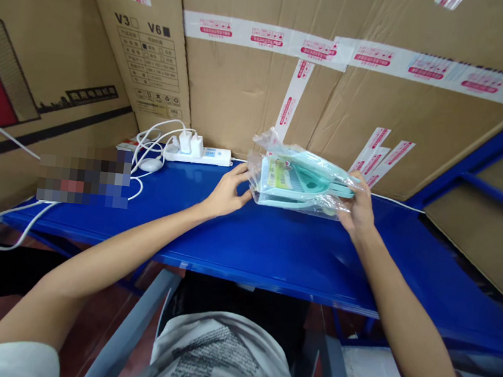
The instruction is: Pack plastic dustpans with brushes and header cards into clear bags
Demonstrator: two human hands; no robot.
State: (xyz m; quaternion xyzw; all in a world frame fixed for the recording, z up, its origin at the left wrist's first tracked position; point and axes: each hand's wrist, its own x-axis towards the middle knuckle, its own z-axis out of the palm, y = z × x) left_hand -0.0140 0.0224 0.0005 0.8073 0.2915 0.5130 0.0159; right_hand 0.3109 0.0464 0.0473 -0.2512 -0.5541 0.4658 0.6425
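A clear plastic bag [256, 180] is held just above the blue table, with pale teal plastic pieces [310, 183] inside. The pieces are layered, with narrow handle-like ends toward the right; I cannot tell their exact kind. A green and yellow label [280, 173] shows through the bag on the left. My right hand [360, 207] is closed around the narrow right end of the package. At the left end, my left hand [229, 192] pinches the bag's edge between thumb and fingers. The fingertips of both hands are partly hidden by the bag.
A white power strip [207, 156] with plugs stands at the back, beside a tangle of white cables [142, 141] and a small white device [150, 164]. Large cardboard boxes [252, 92] wall off the back and sides. A blue metal frame [460, 168] rises at right of the table [246, 242].
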